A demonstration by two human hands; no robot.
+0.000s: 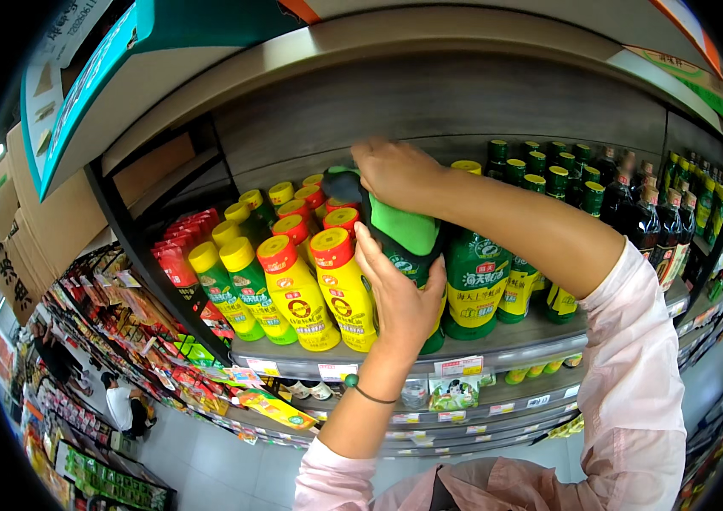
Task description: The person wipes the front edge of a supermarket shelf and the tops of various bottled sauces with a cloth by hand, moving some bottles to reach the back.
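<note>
My left hand (403, 294) cups the lower part of a green bottle with a dark base of label (403, 263), thumb and fingers on either side of it. My right hand (393, 175), slightly blurred, is at the bottle's upper part, closed on a bright green and black cloth (406, 227) that lies over the bottle. Yellow sauce bottles with red caps (348, 297) stand just left of my left hand. A large green and yellow sauce bottle (476, 287) stands on the right, below my right forearm.
Green bottles with yellow caps (243, 281) and red pouches (179, 255) stand at the shelf's left. Dark glass bottles (648, 220) fill its right part. Teal cartons (90, 96) jut overhead. The shelf edge (399, 368) carries price tags. People (120, 402) are in the aisle at lower left.
</note>
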